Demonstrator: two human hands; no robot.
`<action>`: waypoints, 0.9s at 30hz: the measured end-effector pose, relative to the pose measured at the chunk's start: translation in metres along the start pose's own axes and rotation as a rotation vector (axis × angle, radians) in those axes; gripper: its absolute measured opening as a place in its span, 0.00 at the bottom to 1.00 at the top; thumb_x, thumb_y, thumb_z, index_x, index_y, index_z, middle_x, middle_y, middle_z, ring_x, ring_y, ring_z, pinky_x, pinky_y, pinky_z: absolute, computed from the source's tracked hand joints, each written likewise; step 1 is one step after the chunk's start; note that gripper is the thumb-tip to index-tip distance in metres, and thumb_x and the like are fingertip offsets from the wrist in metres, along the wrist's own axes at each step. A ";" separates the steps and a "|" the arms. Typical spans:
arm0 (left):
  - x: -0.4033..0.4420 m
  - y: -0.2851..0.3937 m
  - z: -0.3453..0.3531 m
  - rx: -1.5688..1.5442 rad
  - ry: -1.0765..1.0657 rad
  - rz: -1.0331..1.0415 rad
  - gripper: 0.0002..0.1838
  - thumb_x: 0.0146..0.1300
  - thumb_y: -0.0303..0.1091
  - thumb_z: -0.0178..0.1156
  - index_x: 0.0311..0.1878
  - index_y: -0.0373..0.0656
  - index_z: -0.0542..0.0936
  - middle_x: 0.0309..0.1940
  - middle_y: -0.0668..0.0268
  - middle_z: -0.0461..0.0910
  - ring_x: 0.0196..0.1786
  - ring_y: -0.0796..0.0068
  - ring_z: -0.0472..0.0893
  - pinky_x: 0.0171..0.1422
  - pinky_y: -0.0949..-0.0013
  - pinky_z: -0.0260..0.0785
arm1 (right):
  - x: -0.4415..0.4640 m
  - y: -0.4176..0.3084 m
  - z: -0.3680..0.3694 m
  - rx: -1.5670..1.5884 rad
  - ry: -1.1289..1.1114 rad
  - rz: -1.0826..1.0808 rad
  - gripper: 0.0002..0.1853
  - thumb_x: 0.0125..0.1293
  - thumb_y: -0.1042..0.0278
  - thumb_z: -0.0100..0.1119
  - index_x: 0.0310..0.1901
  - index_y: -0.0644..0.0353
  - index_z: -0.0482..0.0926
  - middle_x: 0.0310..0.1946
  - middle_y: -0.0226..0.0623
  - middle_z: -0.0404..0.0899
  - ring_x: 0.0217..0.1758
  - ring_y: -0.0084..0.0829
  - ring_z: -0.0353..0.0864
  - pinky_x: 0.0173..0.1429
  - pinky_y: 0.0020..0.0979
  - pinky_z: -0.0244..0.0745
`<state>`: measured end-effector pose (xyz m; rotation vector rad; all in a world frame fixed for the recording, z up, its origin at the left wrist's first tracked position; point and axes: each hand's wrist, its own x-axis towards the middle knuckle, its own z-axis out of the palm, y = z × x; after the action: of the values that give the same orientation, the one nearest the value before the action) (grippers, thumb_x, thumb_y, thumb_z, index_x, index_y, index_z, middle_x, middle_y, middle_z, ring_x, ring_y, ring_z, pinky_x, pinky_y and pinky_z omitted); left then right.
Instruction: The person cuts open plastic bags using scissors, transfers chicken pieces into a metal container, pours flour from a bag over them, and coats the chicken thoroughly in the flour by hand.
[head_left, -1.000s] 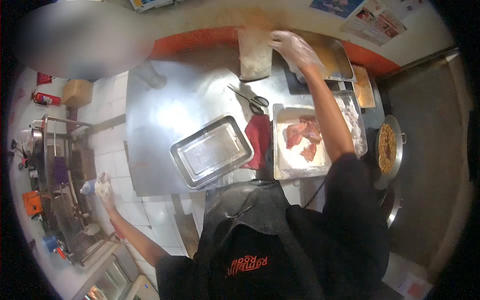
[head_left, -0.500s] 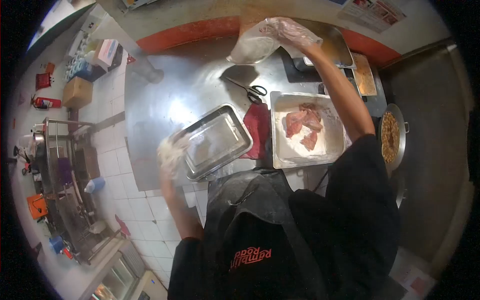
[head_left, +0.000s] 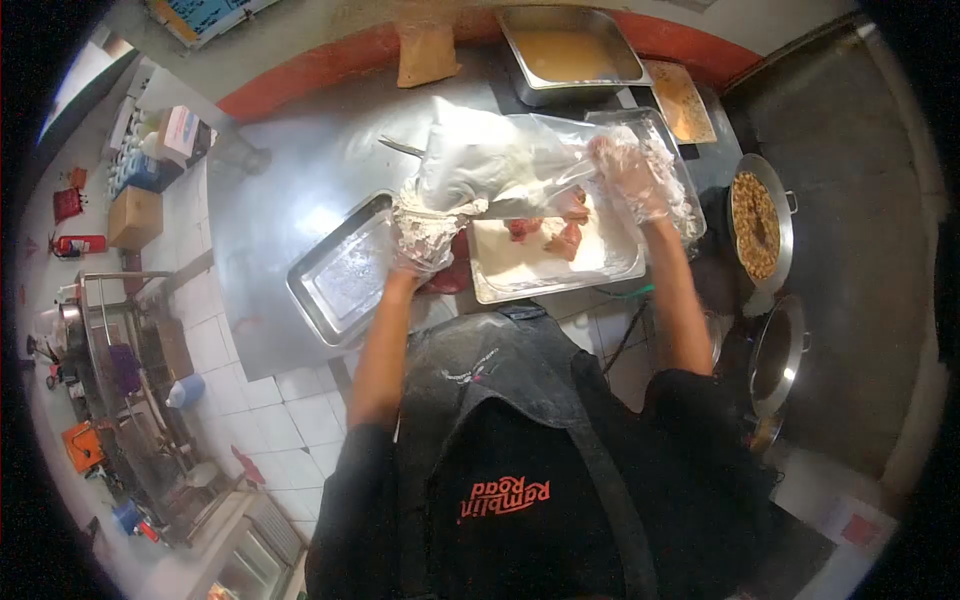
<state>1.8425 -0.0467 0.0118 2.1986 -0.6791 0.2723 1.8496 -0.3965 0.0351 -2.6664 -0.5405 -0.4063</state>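
Observation:
A clear plastic bag [head_left: 500, 160] with white powder in it stretches between my hands, tilted over the deep metal pan [head_left: 560, 290]. My left hand [head_left: 425, 235], in a clear glove caked with wet flour, grips the bag's left side. At the bag's other end my right hand [head_left: 630, 180], gloved too, is closed on the plastic; some fingers are blurred. Raw meat pieces [head_left: 567, 241] lie on white powder in the pan, partly hidden by the bag. Left of my left hand lies a shallow metal tray [head_left: 330, 290].
Behind the bag, scissors [head_left: 398, 146] show only in part. A red cloth [head_left: 448, 275] lies between tray and pan. At right stands a tray of white floury pieces [head_left: 665, 170]; farther back is a pan of yellowish liquid [head_left: 575, 60]. A wok of frying food [head_left: 755, 220] stands far right.
My right hand has brought the bag from the back of the table down over the pan. My left hand has moved right from the tray and taken hold of the bag.

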 end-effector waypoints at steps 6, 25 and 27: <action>0.043 0.019 -0.020 0.313 -0.014 0.305 0.33 0.50 0.43 0.69 0.59 0.40 0.73 0.58 0.54 0.73 0.60 0.54 0.71 0.67 0.59 0.60 | -0.024 -0.006 0.012 0.869 0.148 0.718 0.17 0.64 0.64 0.60 0.51 0.64 0.78 0.41 0.32 0.81 0.44 0.22 0.78 0.46 0.25 0.73; 0.068 0.053 -0.018 0.147 0.074 0.212 0.32 0.53 0.42 0.68 0.59 0.38 0.71 0.56 0.55 0.75 0.60 0.57 0.72 0.66 0.60 0.61 | -0.020 -0.012 -0.020 1.132 0.352 0.648 0.11 0.64 0.70 0.58 0.46 0.63 0.78 0.38 0.32 0.79 0.34 0.22 0.78 0.37 0.24 0.77; 0.047 0.020 0.009 0.161 0.064 0.202 0.32 0.54 0.43 0.67 0.60 0.38 0.71 0.57 0.56 0.74 0.61 0.57 0.71 0.68 0.59 0.58 | -0.040 0.002 -0.019 0.980 0.425 0.644 0.11 0.64 0.69 0.58 0.45 0.64 0.78 0.37 0.31 0.79 0.33 0.20 0.77 0.36 0.24 0.76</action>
<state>1.8702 -0.0816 0.0376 2.2632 -0.8715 0.5146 1.8109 -0.4185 0.0369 -1.6011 0.2301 -0.3592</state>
